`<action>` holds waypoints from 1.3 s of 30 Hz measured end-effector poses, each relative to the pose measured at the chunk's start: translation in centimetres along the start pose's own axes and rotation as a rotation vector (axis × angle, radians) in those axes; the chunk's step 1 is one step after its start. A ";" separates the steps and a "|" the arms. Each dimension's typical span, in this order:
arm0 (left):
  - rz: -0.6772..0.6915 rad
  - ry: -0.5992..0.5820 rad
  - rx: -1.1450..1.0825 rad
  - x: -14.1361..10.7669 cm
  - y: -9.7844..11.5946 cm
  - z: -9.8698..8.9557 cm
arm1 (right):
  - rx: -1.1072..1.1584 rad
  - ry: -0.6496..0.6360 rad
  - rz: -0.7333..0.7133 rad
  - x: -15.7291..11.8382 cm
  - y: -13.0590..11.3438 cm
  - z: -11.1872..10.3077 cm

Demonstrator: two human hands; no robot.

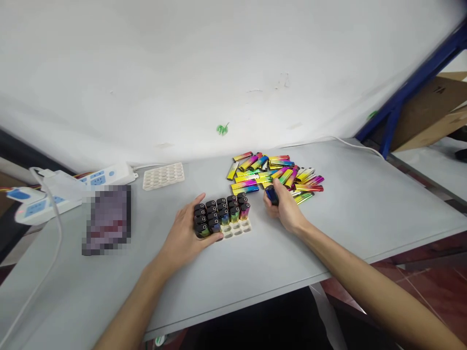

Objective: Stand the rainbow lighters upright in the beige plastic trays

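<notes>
A pale tray with oval pockets (237, 234) stands on the grey table, several lighters with black tops and shiny coloured bodies (224, 214) upright in it. Some front-right pockets hold nothing. My left hand (184, 233) grips the tray's left end, thumb along the front and fingers behind the lighters. To the right, my right hand (286, 206) is closed around a dark blue lighter (271, 194), partly hidden by the fingers. Just beyond this hand lies a loose pile of shiny rainbow-coloured lighters (251, 176).
A second pale tray (164, 176) lies near the wall at the back left. Power strips (105, 176) with a white cable (54, 243) and a blurred dark packet (109, 218) occupy the left side. Blue rack framing (408, 87) and a cardboard box (430, 112) stand at the right.
</notes>
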State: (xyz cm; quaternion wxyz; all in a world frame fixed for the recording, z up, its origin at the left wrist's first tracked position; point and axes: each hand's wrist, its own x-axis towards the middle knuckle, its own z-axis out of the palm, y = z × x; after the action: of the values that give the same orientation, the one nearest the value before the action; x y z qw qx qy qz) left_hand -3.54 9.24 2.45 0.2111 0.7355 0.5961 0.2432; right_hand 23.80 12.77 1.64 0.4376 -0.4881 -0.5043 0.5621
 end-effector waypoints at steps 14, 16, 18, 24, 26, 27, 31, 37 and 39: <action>-0.032 -0.050 -0.082 0.1 0.4 -0.1 | -0.329 -0.090 -0.398 -1.2 -2.7 0.0; -0.021 -0.044 -0.081 0.1 0.3 0.0 | -0.281 -0.135 -0.399 -1.7 -3.0 0.4; -0.005 -0.042 -0.088 0.1 0.2 0.0 | -0.285 -0.141 -0.429 -2.5 -3.2 1.2; 0.013 -0.067 -0.122 0.1 0.0 0.1 | -0.618 -0.064 -0.760 -4.7 -2.7 4.5; 0.007 -0.081 -0.126 0.0 -0.1 0.1 | -0.779 -0.041 -0.816 -4.8 -2.6 5.4; 0.005 -0.085 -0.127 0.0 -0.1 0.1 | -0.848 -0.034 -0.826 -4.8 -2.7 5.7; 0.006 -0.085 -0.120 0.0 -0.2 0.1 | -1.012 -0.080 -0.765 -4.5 -3.6 6.0; -0.003 -0.073 -0.100 0.1 -0.3 0.2 | -1.280 -0.177 -0.688 -4.4 -5.6 5.5; -0.006 -0.068 -0.097 0.1 -0.3 0.2 | -1.330 -0.209 -0.671 -4.4 -6.1 5.5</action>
State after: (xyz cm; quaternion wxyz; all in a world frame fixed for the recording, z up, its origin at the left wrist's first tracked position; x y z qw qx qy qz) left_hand -3.63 9.44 2.09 0.2675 0.7304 0.5783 0.2461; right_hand 19.01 8.30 8.27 0.1483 -0.4135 -0.8982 0.0190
